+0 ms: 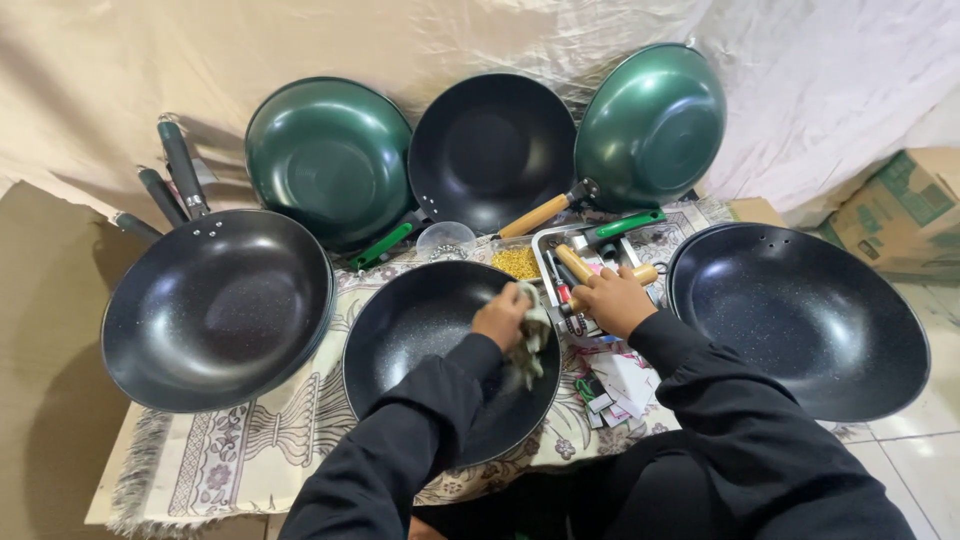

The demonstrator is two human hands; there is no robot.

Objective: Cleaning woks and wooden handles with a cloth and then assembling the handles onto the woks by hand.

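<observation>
**Cloth in the pan, handle to its right**

Head view: gripping a crumpled cloth (531, 335), the left hand (503, 315) presses inside the black pan (400, 340). Right hand (612, 300) closes on a wooden handle (578, 267) just right of the pan, its axis running away up-left.
</observation>
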